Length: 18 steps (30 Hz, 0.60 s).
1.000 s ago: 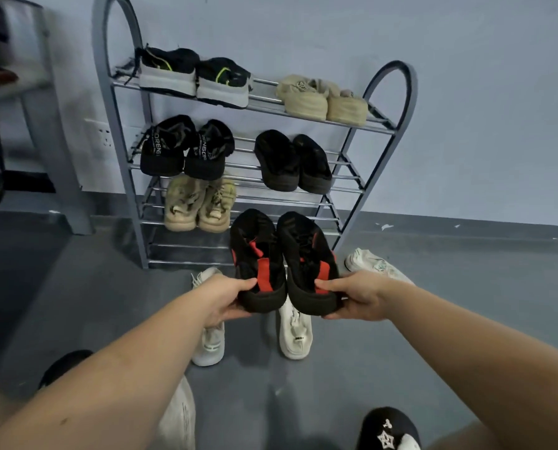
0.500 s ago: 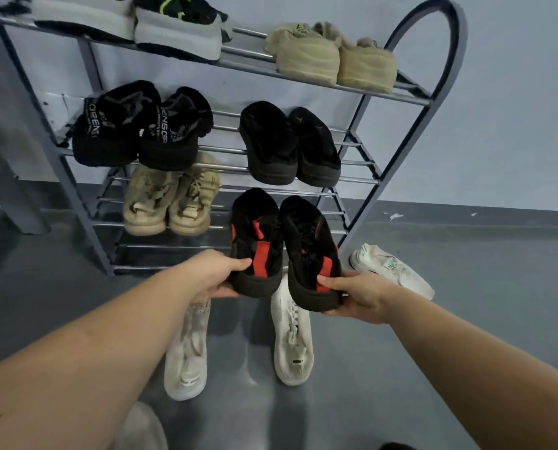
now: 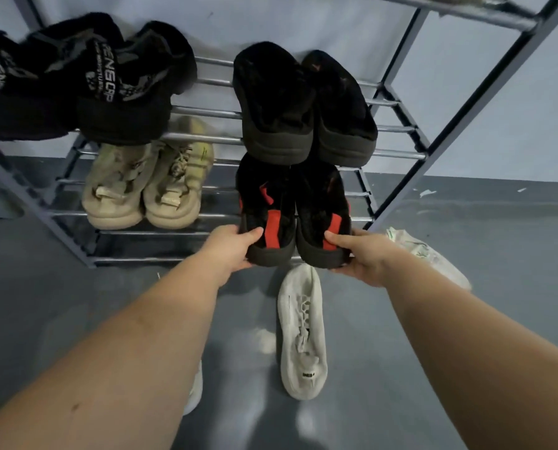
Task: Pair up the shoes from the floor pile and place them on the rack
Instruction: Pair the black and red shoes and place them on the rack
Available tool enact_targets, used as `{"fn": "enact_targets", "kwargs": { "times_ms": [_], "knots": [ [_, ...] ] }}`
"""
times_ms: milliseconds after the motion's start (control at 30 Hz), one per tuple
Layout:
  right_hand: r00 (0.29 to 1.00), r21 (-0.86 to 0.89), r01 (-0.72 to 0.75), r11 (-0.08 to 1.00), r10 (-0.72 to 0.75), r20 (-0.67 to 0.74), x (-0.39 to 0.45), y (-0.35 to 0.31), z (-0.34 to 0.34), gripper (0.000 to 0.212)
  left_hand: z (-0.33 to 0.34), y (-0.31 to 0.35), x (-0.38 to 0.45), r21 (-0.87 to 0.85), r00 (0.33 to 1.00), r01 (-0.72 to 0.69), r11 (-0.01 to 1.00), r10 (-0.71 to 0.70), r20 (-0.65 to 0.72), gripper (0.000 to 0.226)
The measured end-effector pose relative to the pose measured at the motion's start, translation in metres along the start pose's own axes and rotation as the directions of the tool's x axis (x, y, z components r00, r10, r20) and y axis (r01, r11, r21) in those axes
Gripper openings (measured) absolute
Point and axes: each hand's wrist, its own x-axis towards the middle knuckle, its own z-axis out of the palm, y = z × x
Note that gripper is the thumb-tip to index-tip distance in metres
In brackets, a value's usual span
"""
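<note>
1. Both forearms reach forward from the bottom corners of the view, converging toward the middle; the wrists are straight and the palms face inward toward each other.
2. The left hand [image 3: 230,246] holds the heel of the left black-and-red shoe [image 3: 266,211]; its thumb lies on top of the heel rim, and the fingers go underneath, out of sight. The grip is narrow, closed around the sole edge.
3. The right hand [image 3: 362,251] holds the heel of the right black-and-red shoe [image 3: 324,212] the same way: thumb on top near the red stripe, fingers tucked below.
4. The two shoes sit side by side, touching, toes pointing toward 12 o'clock, over the right half of a low shelf of the rack [image 3: 401,131]. Whether their soles rest on the bars cannot be told.
5. Just above them, at 12 o'clock, a pair of plain black shoes [image 3: 303,105] sits on the next shelf up.
6. At 9 o'clock from the held pair, a beige pair [image 3: 147,186] stands on the same low shelf; at 10 o'clock, a black pair with white lettering [image 3: 86,82] sits higher.
7. On the floor [image 3: 498,319], one pale sneaker [image 3: 303,332] lies at 6 o'clock from the hands, heel toward the camera; another white shoe [image 3: 430,254] lies at 3 o'clock beside the right wrist.
</note>
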Motion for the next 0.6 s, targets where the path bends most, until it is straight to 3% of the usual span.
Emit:
{"fn": "enact_targets", "kwargs": {
  "times_ms": [133, 233, 333, 467, 600],
  "knots": [
    [0.97, 0.086, 0.094, 0.992, -0.072, -0.23, 0.019, 0.001, 0.009, 0.047, 0.01, -0.006, 0.008, 0.044, 0.969, -0.158, 0.986, 0.164, -0.186, 0.077],
    [0.921, 0.006, 0.127, 0.992, -0.116, -0.372, 0.027, 0.007, 0.016, 0.046, 0.013, -0.017, 0.004, 0.299, 0.936, -0.224, 0.927, 0.29, -0.2, 0.076],
    [0.952, -0.007, 0.13, 0.991, -0.127, -0.277, 0.022, 0.01, 0.017, 0.036, 0.013, -0.025, -0.003, 0.5, 0.906, -0.263, 0.825, 0.39, -0.166, 0.081],
    [0.979, -0.246, 0.149, 0.958, -0.178, -0.101, 0.005, 0.012, 0.01, 0.057, 0.013, -0.03, -0.008, 0.731, 0.872, -0.232, 0.641, 0.47, -0.135, 0.091],
    [0.932, -0.496, 0.22, 0.84, -0.33, -0.147, 0.0, 0.018, 0.006, 0.082, 0.017, -0.034, -0.008, 0.721, 0.827, -0.237, 0.651, 0.524, -0.202, 0.092]
  ]
}}
